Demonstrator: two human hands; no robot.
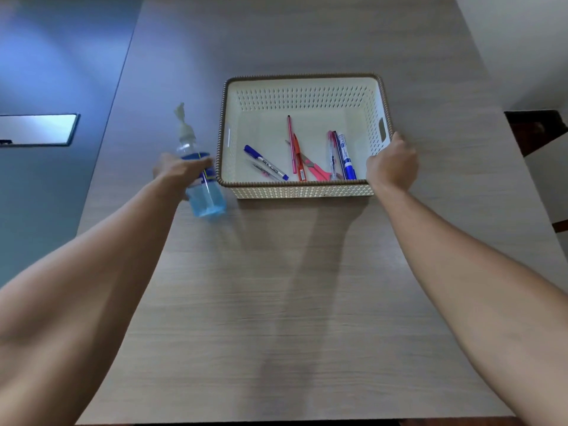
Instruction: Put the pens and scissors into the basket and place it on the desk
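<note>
The basket [302, 192] sits on the bench [276, 302], toward its far half, at 12 o'clock from the person. In the basket lie the pens and scissors [312, 166]: one pen [266, 162] at 8 o'clock on its floor, two pens [295, 149] with the scissors near the middle, a cluster of pens [341, 156] at 4 o'clock. A bottle [199, 176] stands just beside the basket's 9 o'clock wall, the left hand [176, 170] around it. The right hand [392, 162] rests against the 3 o'clock rim.

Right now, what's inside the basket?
Inside the basket: a blue-capped marker, a pink pen, an orange pen, pink-handled scissors and blue pens at the right. The near wall hides their lower ends.
</note>
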